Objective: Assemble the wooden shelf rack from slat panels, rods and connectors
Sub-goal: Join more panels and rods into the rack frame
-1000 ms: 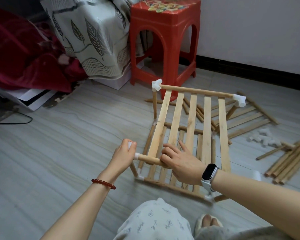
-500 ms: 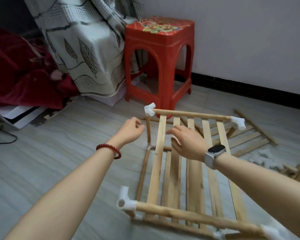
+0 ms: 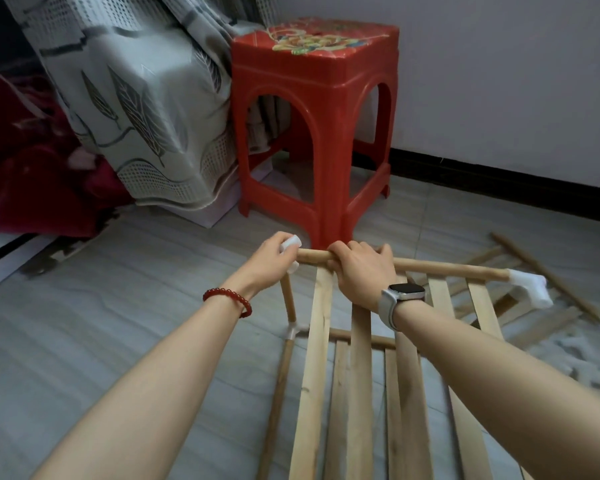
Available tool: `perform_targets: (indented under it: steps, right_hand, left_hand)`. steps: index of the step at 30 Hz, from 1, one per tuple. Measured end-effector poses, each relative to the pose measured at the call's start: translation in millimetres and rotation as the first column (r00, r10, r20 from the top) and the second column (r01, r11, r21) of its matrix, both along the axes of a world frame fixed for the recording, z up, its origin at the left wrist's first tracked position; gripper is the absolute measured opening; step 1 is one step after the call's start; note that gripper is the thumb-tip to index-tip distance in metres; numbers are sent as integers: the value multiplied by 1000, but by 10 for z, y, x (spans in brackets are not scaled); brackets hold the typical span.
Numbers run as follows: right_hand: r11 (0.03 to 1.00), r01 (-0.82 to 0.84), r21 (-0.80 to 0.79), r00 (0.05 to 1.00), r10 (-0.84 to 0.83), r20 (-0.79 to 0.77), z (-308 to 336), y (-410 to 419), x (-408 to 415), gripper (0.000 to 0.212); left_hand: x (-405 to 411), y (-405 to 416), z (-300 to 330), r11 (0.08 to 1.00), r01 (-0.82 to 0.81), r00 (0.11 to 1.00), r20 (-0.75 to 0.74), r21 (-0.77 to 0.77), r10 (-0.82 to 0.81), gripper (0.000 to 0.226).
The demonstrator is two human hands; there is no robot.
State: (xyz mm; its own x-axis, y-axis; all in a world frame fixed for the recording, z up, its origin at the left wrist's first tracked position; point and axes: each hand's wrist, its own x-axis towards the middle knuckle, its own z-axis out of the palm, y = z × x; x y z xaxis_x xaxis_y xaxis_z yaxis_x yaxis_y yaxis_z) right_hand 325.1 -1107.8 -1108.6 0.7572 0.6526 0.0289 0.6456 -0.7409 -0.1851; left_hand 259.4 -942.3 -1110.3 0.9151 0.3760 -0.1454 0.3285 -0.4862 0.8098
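Observation:
The part-built wooden rack stands on the floor in front of me, its top slat panel (image 3: 317, 358) running away from me to the far rod (image 3: 447, 268). My left hand (image 3: 271, 261) grips the white corner connector (image 3: 291, 244) at the rod's left end. My right hand (image 3: 362, 271) is curled over the same rod just right of that connector. A second white connector (image 3: 530, 289) caps the rod's right end. A short upright rod (image 3: 288, 299) drops from the left corner to a lower connector (image 3: 293, 331). The lower slat panel (image 3: 340, 393) shows through the gaps.
A red plastic stool (image 3: 319, 126) stands right behind the rack's far edge. A patterned grey cloth (image 3: 136, 109) and a red blanket (image 3: 32, 174) lie at the left. Loose slats and rods (image 3: 548, 306) are scattered on the floor at the right, near the white wall's black skirting.
Both hands left the rack's near rod, reached forward across the panel, and now hold the far rod and its left connector. My head has moved forward and lower.

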Motion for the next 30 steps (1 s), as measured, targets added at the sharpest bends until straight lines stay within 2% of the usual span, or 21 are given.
perform_targets:
  steps: [2, 7, 12, 18, 23, 30]
  right_hand:
    - [999, 13, 33, 999, -14, 34, -11, 2, 14, 25]
    - [997, 24, 67, 1000, -25, 12, 13, -10, -6, 24]
    - [996, 20, 82, 1000, -21, 7, 3, -24, -32, 27]
    - [996, 4, 85, 999, -7, 33, -43, -22, -52, 28]
    - [994, -26, 106, 997, 17, 79, -96, -7, -66, 26]
    - [992, -6, 127, 994, -8, 111, -152, 11, -87, 25]
  left_hand:
    - [-60, 80, 10, 999, 52, 998, -25, 4, -52, 16]
    - [-102, 80, 122, 974, 189, 977, -128, 125, -174, 24]
    - [-98, 97, 191, 940, 243, 961, -190, 239, -200, 36]
    - [-60, 87, 199, 905, 291, 956, -136, 310, -260, 33]
    - [-49, 154, 196, 840, 404, 914, -192, 361, -357, 34]
    - [-76, 69, 43, 883, 347, 938, -118, 315, -326, 34]
